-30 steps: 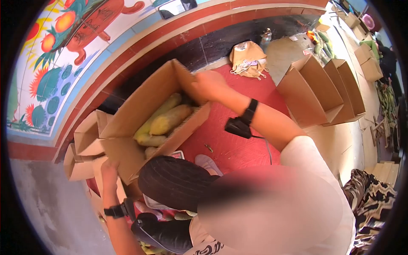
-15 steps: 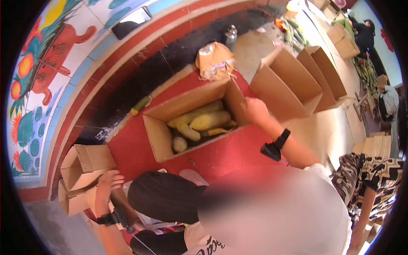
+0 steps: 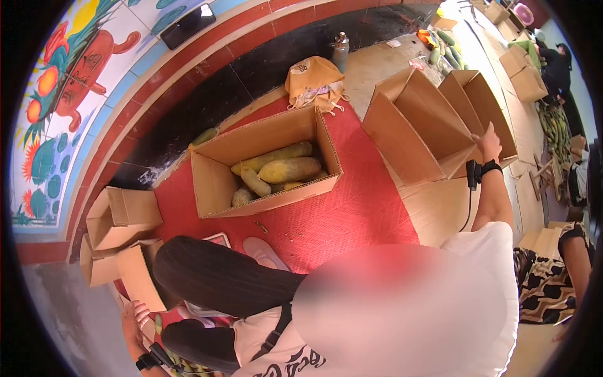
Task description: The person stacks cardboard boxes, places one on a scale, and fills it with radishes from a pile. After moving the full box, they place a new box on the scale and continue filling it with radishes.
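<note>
My right hand [image 3: 488, 146] is at the near rim of an open cardboard box [image 3: 418, 129] on the right, its fingers closed on the cardboard edge. Another open box [image 3: 480, 103] stands against that one. My left hand [image 3: 134, 318] is low at the left with fingers apart, beside a cardboard box [image 3: 139, 276], and nothing shows in it. In front of me an open carton [image 3: 267, 204] holds several large yellow-green cucumbers [image 3: 289, 170]; parts of the lower ones are hidden.
The carton stands on a red mat [image 3: 352, 213]. Behind it are an orange bag [image 3: 314, 81] and a bottle [image 3: 340, 51] by the tiled wall. One cucumber [image 3: 203, 137] lies near the wall. More boxes [image 3: 122, 217] are at left. Another person's patterned clothing [image 3: 546, 283] shows at right.
My right hand has left the carton of cucumbers and moved right to the cardboard box. My left hand has moved down and slightly left. The view has shifted.
</note>
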### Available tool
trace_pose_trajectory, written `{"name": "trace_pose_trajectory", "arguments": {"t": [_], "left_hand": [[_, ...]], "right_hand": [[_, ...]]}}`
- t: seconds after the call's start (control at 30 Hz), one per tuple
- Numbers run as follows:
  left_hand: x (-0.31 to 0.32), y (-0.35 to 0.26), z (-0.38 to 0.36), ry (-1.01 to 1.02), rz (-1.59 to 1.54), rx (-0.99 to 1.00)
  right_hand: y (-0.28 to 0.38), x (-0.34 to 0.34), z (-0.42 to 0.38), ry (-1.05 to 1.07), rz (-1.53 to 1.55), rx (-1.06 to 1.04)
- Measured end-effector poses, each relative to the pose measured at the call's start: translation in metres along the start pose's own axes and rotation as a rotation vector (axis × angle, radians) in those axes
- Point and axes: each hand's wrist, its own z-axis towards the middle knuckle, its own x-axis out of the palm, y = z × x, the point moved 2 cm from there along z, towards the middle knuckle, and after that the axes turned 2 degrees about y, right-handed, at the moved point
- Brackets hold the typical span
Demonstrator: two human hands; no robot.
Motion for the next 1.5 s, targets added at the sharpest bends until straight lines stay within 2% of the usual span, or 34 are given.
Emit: {"name": "trace_pose_trajectory", "arguments": {"t": [0.03,0.1,0.13,0.2,0.23,0.37,0.47,0.53,0.6,0.67,0.73,0.77,0.87,0.9,0.93,1.0,1.03,1.07,1.2,1.33,1.4,1.5], "left_hand": [[-0.008,0.009,-0.003,-0.051,-0.004,-0.027],[-0.023,0.021,-0.005,-0.119,-0.013,-0.067],[-0.026,0.021,-0.008,-0.127,-0.009,-0.066],[-0.031,0.023,-0.014,-0.152,0.057,-0.087],[-0.034,0.024,-0.016,-0.158,0.064,-0.089],[-0.041,0.03,-0.016,-0.186,0.126,-0.005],[-0.049,0.052,-0.013,-0.243,0.072,0.042],[-0.051,0.072,-0.006,-0.259,0.041,0.073],[-0.06,0.091,-0.003,-0.398,0.161,0.179],[-0.058,0.095,-0.012,-0.433,0.159,0.224],[-0.041,0.084,-0.038,-0.514,0.476,0.44],[-0.043,0.107,-0.033,-0.519,0.306,0.431],[-0.028,0.136,-0.041,-0.57,0.229,0.456],[-0.025,0.153,-0.039,-0.635,0.206,0.393],[-0.024,0.164,-0.039,-0.619,0.282,0.432],[-0.015,0.176,-0.04,-0.63,0.322,0.474],[-0.011,0.174,-0.045,-0.63,0.321,0.46],[-0.007,0.169,-0.05,-0.637,0.321,0.438],[-0.004,0.155,-0.066,-0.707,0.412,0.509],[-0.004,0.16,-0.076,-0.755,0.37,0.497],[-0.004,0.166,-0.08,-0.79,0.362,0.51],[-0.004,0.17,-0.089,-0.796,0.343,0.473]], "right_hand": [[-0.003,0.011,0.006,0.002,0.005,-0.01],[-0.008,0.041,0.013,0.157,0.094,0.003],[0.002,0.031,0.007,0.164,0.099,0.0],[0.028,0.018,-0.005,0.516,-0.005,-0.026],[0.031,0.031,-0.01,0.302,0.012,-0.062],[0.035,0.051,-0.016,0.239,0.103,-0.074],[0.035,0.061,-0.014,0.128,0.183,-0.205],[0.058,0.038,-0.03,-0.008,0.185,-0.279],[0.096,-0.028,-0.053,0.045,0.138,-0.284],[0.125,-0.07,-0.056,0.047,0.148,-0.261],[0.137,-0.101,-0.042,-0.007,0.148,-0.283],[0.144,-0.12,-0.039,-0.054,0.169,-0.305],[0.158,-0.17,-0.033,-0.185,0.195,-0.399],[0.164,-0.184,-0.034,-0.242,0.196,-0.434],[0.169,-0.2,-0.04,-0.301,0.196,-0.466],[0.184,-0.249,-0.096,-0.287,0.218,-0.509],[0.183,-0.251,-0.1,-0.406,0.213,-0.574],[0.191,-0.277,-0.139,-0.309,0.26,-0.545],[0.194,-0.304,-0.177,-0.631,0.147,-0.697],[0.204,-0.357,-0.246,-0.735,0.216,-0.769],[0.221,-0.387,-0.285,-0.754,0.346,-0.847],[0.271,-0.42,-0.345,-0.703,0.631,-1.14]]}}
